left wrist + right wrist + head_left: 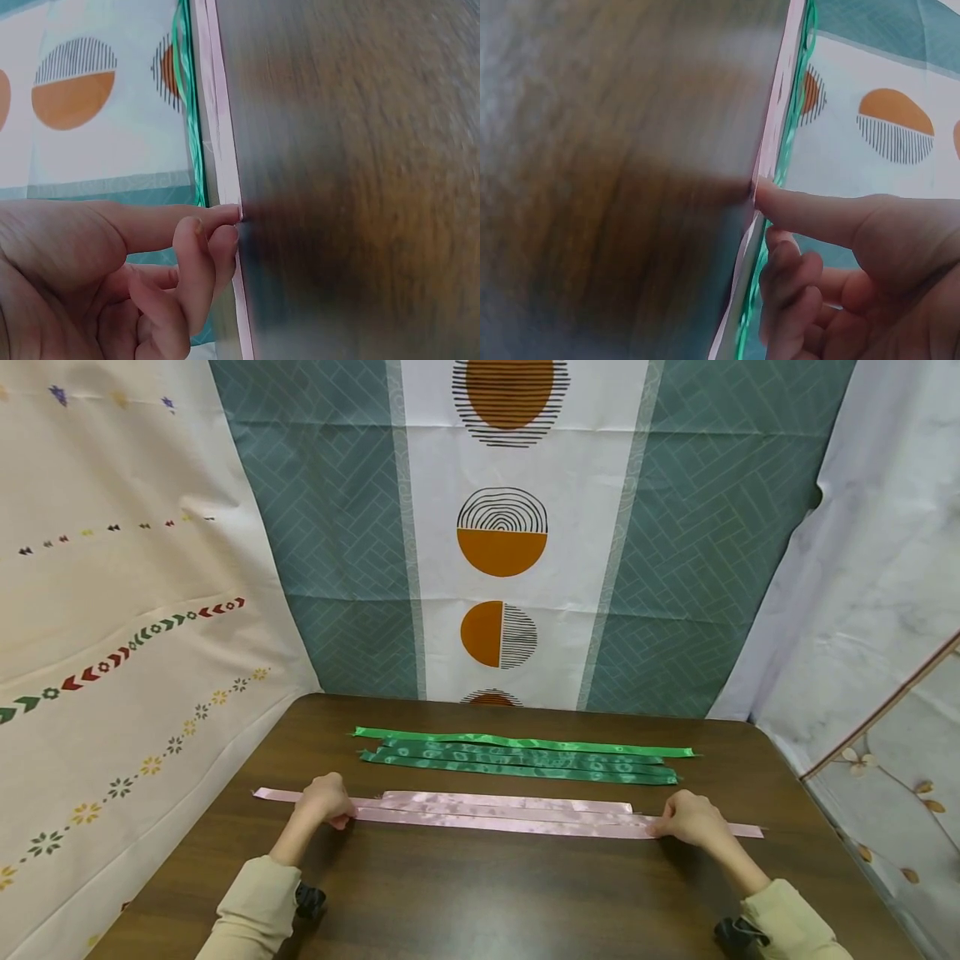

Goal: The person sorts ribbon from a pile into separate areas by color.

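A long pink ribbon (502, 822) lies stretched from left to right across the brown table. Near its left end, my left hand (324, 799) pinches it, and a tail of ribbon runs out past the fingers. My right hand (693, 820) pinches the same ribbon toward its right end, where a short tail also sticks out. In both wrist views the thumb tips are right at the edge of the pink strip, with the other fingers curled. Just behind lies a shorter pink ribbon (510, 802), its long edge alongside the first.
Farther back, a bright green ribbon (525, 742) and several dark green ribbons (517, 766) lie in parallel rows. The wooden table (480, 893) extends toward me. A patterned curtain (337, 527) hangs behind it, with printed cloths on both sides.
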Tool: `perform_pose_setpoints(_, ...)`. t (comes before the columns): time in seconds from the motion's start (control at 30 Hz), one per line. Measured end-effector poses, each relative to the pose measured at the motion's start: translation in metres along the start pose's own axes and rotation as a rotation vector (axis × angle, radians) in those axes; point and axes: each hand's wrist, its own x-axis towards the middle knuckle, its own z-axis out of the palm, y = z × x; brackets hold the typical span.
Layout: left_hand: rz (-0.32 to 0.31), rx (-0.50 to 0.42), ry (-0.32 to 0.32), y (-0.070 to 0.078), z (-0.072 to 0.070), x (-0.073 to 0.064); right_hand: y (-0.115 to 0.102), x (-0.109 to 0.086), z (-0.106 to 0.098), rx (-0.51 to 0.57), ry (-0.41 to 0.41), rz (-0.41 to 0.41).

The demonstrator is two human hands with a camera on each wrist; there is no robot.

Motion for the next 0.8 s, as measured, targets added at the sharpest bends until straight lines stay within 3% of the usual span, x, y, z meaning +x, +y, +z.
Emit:
perform_pose_setpoints(0.2, -0.011, -0.001, 0.029, -0.005, -0.003, -0.002, 0.007, 0.0, -0.003, 0.0, 0.026, -0.004)
perform_pose_setpoints(0.8, 0.116, 0.003, 0.063, -0.01, -0.012, -0.004, 0.005, -0.006, -0.021, 0.056, 0.027, -0.065)
